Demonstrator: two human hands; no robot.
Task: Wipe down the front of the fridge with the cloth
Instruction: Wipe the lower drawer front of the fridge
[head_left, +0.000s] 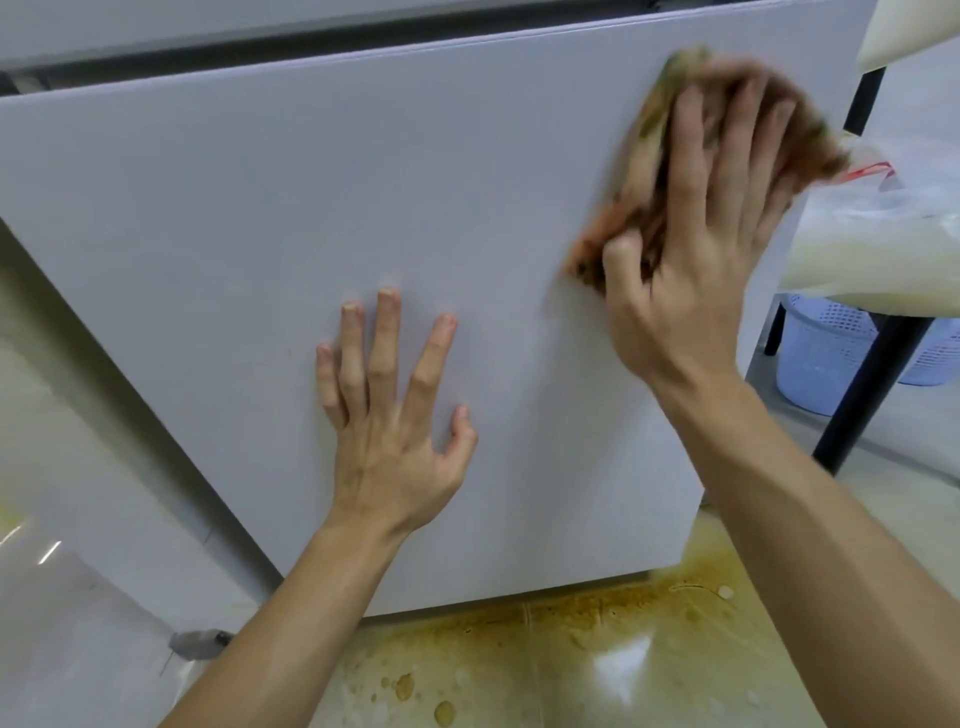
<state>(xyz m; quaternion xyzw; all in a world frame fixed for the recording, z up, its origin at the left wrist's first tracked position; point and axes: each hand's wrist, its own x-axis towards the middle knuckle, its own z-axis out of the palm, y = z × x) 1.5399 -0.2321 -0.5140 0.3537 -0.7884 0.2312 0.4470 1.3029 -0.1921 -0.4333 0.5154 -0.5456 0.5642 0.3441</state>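
Fridge front, head view: pale flat door panel fills most of the frame, its top edge running along the upper part and its bottom edge just above the floor.

- Cloth: brownish, bunched, flat against the door near its upper right corner, by the right edge. Blurred, so a stroke is probably under way.
- Right hand: on top of the cloth. Its fingers are straight and spread, pressing the cloth to the panel; the thumb is bent against the cloth's lower edge.
- Left hand: bare on the door near the middle, low. Its fingers are straight and apart, palm flat, holding nothing. It appears to brace the door.

Step in hand, judged: wiping the upper right area. Keep the palm flat and overlap the passes, working toward the left edge and down. The left hand will need to move off to expose the patch beneath it.

Room: wide open panel to the left and below. The right edge is tight, with a plastic bag and a dark table leg just beside it. Brown staining on the floor lies below the bottom edge.
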